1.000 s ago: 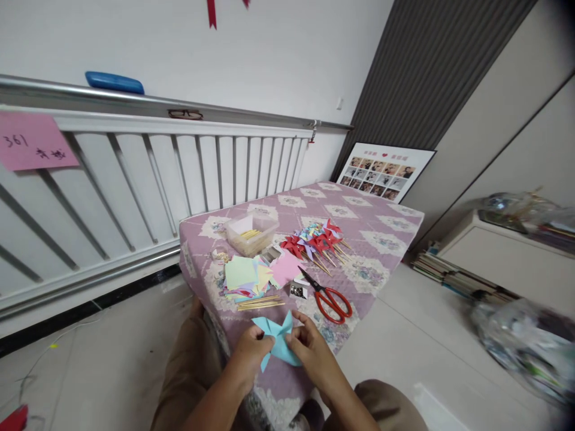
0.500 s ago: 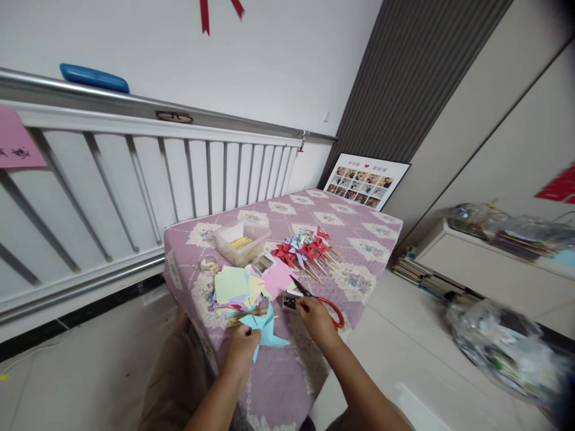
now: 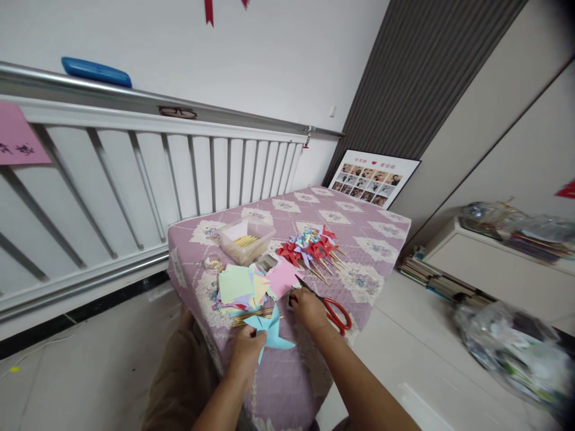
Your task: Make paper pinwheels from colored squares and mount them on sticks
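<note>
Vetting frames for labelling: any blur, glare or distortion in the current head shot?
In the head view, the plastic bag at right looks smeared; the floor has a pale reflection near the bottom edge; the top-right corner goes dark; wide-angle stretch shows toward the edges; the blue pinwheel in the left hand reads clearly in outline.

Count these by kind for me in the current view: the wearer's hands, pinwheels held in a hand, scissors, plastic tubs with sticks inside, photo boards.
Hands: 2 (left hand, right hand)
Held pinwheels: 1 (light blue pinwheel, in the left hand)
Scissors: 1 pair (red-handled scissors)
Plastic tubs with sticks: 1 (clear tub)
Photo boards: 1 (white photo board)
Total: 6
</note>
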Tool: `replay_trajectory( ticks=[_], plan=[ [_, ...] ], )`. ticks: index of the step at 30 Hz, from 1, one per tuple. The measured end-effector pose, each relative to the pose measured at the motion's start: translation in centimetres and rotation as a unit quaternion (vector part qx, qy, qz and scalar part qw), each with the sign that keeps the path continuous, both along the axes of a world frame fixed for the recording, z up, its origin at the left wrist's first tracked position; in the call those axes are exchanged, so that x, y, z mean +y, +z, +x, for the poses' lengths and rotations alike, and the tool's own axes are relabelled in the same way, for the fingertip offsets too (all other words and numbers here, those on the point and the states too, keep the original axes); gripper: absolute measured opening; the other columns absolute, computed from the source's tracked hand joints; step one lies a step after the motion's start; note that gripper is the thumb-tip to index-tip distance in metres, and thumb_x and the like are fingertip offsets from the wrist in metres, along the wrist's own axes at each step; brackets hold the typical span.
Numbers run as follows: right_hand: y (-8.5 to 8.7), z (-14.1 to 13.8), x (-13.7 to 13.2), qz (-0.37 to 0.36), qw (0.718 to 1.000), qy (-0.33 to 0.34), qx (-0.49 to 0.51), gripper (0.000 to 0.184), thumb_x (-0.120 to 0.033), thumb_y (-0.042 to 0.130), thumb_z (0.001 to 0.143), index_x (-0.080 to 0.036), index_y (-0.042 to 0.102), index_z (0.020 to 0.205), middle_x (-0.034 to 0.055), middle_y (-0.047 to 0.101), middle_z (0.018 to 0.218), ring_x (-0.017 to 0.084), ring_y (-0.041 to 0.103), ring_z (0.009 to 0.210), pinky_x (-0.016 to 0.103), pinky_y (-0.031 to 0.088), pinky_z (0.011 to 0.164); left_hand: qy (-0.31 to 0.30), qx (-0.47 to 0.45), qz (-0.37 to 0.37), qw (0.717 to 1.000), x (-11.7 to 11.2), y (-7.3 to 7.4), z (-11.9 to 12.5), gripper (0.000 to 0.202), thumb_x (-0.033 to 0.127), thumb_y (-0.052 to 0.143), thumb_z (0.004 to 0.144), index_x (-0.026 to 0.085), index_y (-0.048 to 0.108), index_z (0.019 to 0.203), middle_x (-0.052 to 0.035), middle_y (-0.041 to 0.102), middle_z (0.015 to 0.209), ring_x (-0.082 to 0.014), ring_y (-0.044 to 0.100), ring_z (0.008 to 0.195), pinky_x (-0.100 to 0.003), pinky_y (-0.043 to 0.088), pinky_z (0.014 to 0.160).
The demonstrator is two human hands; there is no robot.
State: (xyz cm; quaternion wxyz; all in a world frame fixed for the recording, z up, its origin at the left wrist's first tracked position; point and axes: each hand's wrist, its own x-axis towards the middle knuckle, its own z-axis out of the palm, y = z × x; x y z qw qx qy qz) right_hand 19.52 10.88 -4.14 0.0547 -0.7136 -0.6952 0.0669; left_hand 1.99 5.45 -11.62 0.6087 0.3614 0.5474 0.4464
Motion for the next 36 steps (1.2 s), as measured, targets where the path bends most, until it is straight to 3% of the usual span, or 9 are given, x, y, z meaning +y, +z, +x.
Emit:
replay_trajectory(
  ticks=[8, 14, 23, 27, 30, 36],
  plan=[
    [-0.6, -0.1, 0.4, -0.026, 0.999, -0.006, -0.034, 0.020, -0.031, 0.056, 0.092, -0.016, 0.063, 0.103, 0.0051, 0.066, 0.107, 0.019, 0.064, 0.093, 0.040, 0.053, 0.083, -0.007, 0.012, -0.002, 1.000, 0.1, 0.5, -0.1, 0.015, 0.025, 0.053, 0.068, 0.021, 0.066, 0.075, 0.0055, 0.056, 0.055, -0.0125, 0.049, 0.052, -0.022, 0.036, 0.051],
    [-0.5, -0.4, 0.6, -0.028, 0.999, -0.005, -0.031, 0.021, -0.031, 0.057, 0.092, -0.016, 0.062, 0.106, 0.0056, 0.065, 0.109, 0.019, 0.064, 0.095, 0.041, 0.053, 0.083, -0.007, 0.037, -0.013, 0.999, 0.1, 1.3, -0.2, 0.008, 0.023, 0.053, 0.068, 0.021, 0.060, 0.064, 0.0063, 0.048, 0.049, -0.0110, 0.042, 0.046, -0.022, 0.030, 0.047],
    [-0.3, -0.5, 0.4, 0.025, 0.999, -0.025, 0.008, 0.016, -0.027, 0.054, 0.093, -0.014, 0.064, 0.094, 0.0043, 0.068, 0.096, 0.017, 0.064, 0.086, 0.036, 0.051, 0.079, -0.002, 0.048, -0.001, 0.999, 0.0, 1.0, -0.2, 0.007, 0.024, 0.054, 0.068, 0.021, 0.060, 0.066, 0.0062, 0.051, 0.051, -0.0114, 0.045, 0.049, -0.022, 0.032, 0.049],
    [0.4, -0.2, -1.1, 0.057, 0.997, -0.030, 0.035, 0.019, -0.014, 0.048, 0.087, -0.014, 0.066, 0.084, 0.0087, 0.070, 0.088, 0.016, 0.062, 0.080, 0.026, 0.042, 0.070, 0.000, 0.040, -0.005, 0.999, 0.0, 0.9, -0.2, 0.007, 0.025, 0.056, 0.069, 0.021, 0.061, 0.066, 0.0048, 0.055, 0.052, -0.0127, 0.049, 0.050, -0.022, 0.034, 0.048],
    [0.5, -0.1, -3.2, 0.048, 0.997, -0.017, 0.053, 0.017, -0.013, 0.050, 0.081, -0.017, 0.066, 0.077, 0.0057, 0.071, 0.079, 0.015, 0.062, 0.071, 0.024, 0.037, 0.061, 0.005, 0.032, -0.009, 0.999, -0.1, 1.1, -0.1, 0.009, 0.025, 0.055, 0.070, 0.022, 0.062, 0.067, 0.0039, 0.058, 0.053, -0.0135, 0.052, 0.051, -0.022, 0.036, 0.049],
    [-1.5, -0.6, -7.1, 0.021, 0.997, -0.008, 0.069, 0.014, -0.013, 0.053, 0.077, -0.018, 0.064, 0.071, 0.0053, 0.068, 0.073, 0.017, 0.061, 0.065, 0.025, 0.031, 0.056, 0.001, 0.017, 0.001, 1.000, -0.2, 1.2, -0.1, 0.010, 0.024, 0.055, 0.069, 0.020, 0.064, 0.073, 0.0040, 0.059, 0.056, -0.0124, 0.051, 0.050, -0.022, 0.038, 0.050]
  ],
)
